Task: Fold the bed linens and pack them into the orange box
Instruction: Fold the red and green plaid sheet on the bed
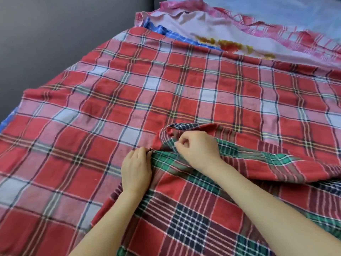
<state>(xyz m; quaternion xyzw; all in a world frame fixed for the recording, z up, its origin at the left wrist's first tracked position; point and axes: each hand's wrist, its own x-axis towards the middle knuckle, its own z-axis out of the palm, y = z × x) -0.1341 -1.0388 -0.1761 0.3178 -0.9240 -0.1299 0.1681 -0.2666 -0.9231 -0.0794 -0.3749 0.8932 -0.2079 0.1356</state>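
Together, left grip [135, 164], right grip [196, 147] at corner of green-plaid sheet [186, 220]

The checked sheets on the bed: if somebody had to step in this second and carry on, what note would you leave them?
Left hand: pinches the edge of the green-checked sheet.
Right hand: fingers curled, gripping a bunched-up corner of the same sheet, close beside the left hand.
That sheet lies on top of the red-and-white checked sheet, which is spread out. Pink linen lies crumpled at the far end.
Done: no finished fold shows, only a turned-over corner.
To do: fold each piece and pack it all into the orange box, which is out of view.
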